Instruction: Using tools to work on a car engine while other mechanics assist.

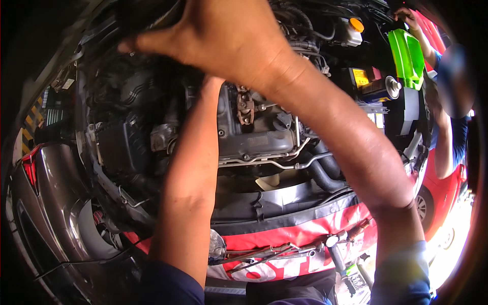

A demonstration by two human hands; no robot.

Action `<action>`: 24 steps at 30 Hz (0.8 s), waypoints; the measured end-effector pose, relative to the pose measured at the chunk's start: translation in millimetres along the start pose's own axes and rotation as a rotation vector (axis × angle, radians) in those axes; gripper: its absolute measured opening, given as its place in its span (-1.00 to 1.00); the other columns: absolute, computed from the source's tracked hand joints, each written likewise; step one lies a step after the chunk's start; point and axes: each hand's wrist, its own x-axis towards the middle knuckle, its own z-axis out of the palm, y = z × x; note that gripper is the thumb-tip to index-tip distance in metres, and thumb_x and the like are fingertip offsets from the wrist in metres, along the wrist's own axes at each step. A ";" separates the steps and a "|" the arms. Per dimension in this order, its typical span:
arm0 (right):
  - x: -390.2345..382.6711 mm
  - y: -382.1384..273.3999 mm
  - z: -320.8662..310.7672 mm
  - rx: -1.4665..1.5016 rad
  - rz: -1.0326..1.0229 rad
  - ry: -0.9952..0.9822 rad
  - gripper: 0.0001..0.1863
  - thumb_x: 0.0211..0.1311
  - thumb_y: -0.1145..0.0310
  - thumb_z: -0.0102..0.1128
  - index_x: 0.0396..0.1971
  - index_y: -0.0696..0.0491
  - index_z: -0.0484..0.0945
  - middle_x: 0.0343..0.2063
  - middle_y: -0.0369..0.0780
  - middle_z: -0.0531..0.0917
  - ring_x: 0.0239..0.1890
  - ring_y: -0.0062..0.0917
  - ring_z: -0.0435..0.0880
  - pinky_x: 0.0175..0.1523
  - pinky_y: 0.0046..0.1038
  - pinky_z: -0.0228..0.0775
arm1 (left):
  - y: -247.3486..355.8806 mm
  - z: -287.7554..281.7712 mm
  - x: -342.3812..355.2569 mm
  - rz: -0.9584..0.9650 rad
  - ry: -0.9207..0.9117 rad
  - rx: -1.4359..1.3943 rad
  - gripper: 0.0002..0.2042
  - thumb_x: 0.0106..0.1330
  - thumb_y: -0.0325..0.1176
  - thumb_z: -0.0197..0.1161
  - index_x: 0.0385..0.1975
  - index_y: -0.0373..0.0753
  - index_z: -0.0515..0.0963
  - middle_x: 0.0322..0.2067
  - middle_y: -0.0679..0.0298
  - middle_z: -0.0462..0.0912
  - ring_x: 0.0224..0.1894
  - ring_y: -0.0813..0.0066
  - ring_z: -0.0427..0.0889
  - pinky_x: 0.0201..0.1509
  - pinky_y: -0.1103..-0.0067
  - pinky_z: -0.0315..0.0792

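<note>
My right hand (223, 40) reaches over the far part of the engine bay. Its thumb is stretched out to the left, apart from the palm; the other fingers run beyond the top edge, and I see nothing held. My left forearm (190, 168) goes straight up into the engine bay, crossing under the right hand. The left hand is hidden there, so its fingers and whatever they touch do not show. Below the hands lies the engine (259, 145), with a black oil filler cap (282, 121) and a rusty metal bracket (246, 108).
On the right stand a spray can (382, 89), a bright green jug (406, 58) and a reservoir with an orange cap (356, 25). Tools (284, 251) lie on the red cover (244, 241) at the front. Another person's arm (445, 140) is at the right; a dark car (56, 188) stands left.
</note>
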 end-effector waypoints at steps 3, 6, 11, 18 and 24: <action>-6.7 3.8 15.6 -0.080 0.044 0.028 -0.19 -0.15 0.13 0.66 -0.02 0.27 0.36 -0.10 0.01 0.63 0.00 -0.11 0.65 -0.08 -0.16 0.63 | -11.0 19.8 -33.5 0.009 0.024 -0.015 -0.55 0.63 0.02 -0.13 0.22 -0.10 0.55 0.05 -0.01 0.68 0.16 -0.10 0.60 0.25 0.21 0.43; -6.3 -10.0 34.1 -0.062 0.099 0.030 -0.17 -0.14 0.13 0.66 0.02 0.30 0.38 -0.06 -0.01 0.59 0.01 -0.12 0.62 -0.10 -0.18 0.64 | -6.4 22.2 -20.2 0.035 0.061 -0.019 -0.55 0.63 0.01 -0.13 0.23 -0.10 0.54 0.05 -0.02 0.67 0.16 -0.11 0.59 0.25 0.22 0.43; -14.3 -11.3 54.2 -0.002 0.095 0.057 -0.45 0.00 0.37 0.38 0.01 0.29 0.47 -0.14 -0.04 0.58 -0.06 -0.15 0.62 -0.17 -0.23 0.65 | 23.6 30.2 -22.7 0.186 0.102 -0.339 -0.54 0.63 0.02 -0.13 0.06 -0.21 0.59 -0.01 -0.15 0.67 0.08 -0.24 0.59 0.11 0.13 0.44; -10.9 -12.0 61.4 0.090 0.129 0.156 -0.53 0.03 0.43 0.28 -0.01 0.27 0.51 -0.12 -0.03 0.59 -0.05 -0.12 0.63 -0.17 -0.21 0.66 | 36.7 20.4 -28.4 0.245 0.126 -0.373 -0.68 0.65 -0.10 -0.10 0.04 -0.12 0.56 -0.04 0.02 0.71 0.07 -0.14 0.63 0.07 0.21 0.47; -8.0 -5.9 57.7 0.138 0.163 0.139 -0.55 0.04 0.45 0.26 -0.01 0.24 0.53 -0.09 -0.04 0.59 0.02 -0.07 0.62 -0.16 -0.22 0.69 | 36.8 21.9 -24.9 0.276 0.109 -0.408 -0.71 0.65 -0.14 -0.10 0.07 -0.14 0.51 -0.05 -0.01 0.70 0.06 -0.14 0.63 0.07 0.21 0.46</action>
